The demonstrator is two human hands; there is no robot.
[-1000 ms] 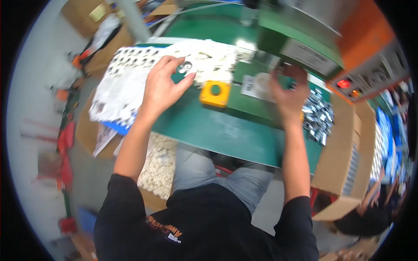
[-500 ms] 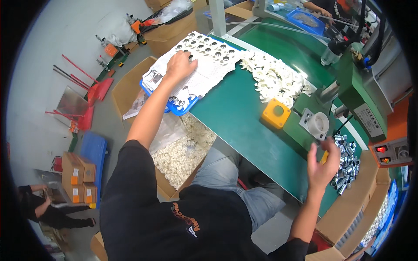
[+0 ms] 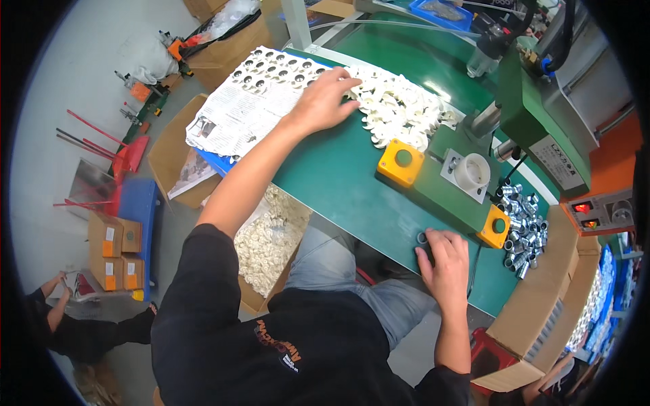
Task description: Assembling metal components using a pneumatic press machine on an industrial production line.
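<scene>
My left hand (image 3: 326, 101) reaches to the near-left edge of a heap of white plastic parts (image 3: 401, 105), its fingers apart and nothing seen in them. Beside it, rows of white parts with dark round centres (image 3: 271, 66) lie on a printed paper sheet (image 3: 237, 120) over a blue tray. Near the table's front edge, my right hand (image 3: 445, 267) is closed, with a small metal sleeve (image 3: 422, 237) at its thumb and fingertips. Beyond it stands a green press base with a white round holder (image 3: 472, 172); nothing shows pressed into the holder.
Yellow button boxes (image 3: 401, 163) flank the press base. Shiny metal sleeves (image 3: 523, 230) lie heaped to its right, before a cardboard box (image 3: 542, 298). The press head (image 3: 545, 128) overhangs the table. Below the table's left edge, a carton holds many white parts (image 3: 271, 243).
My left hand has moved right, from the paper sheet to the white heap. My right hand has come from beside the sleeve pile to the table's front edge, with a metal sleeve now showing.
</scene>
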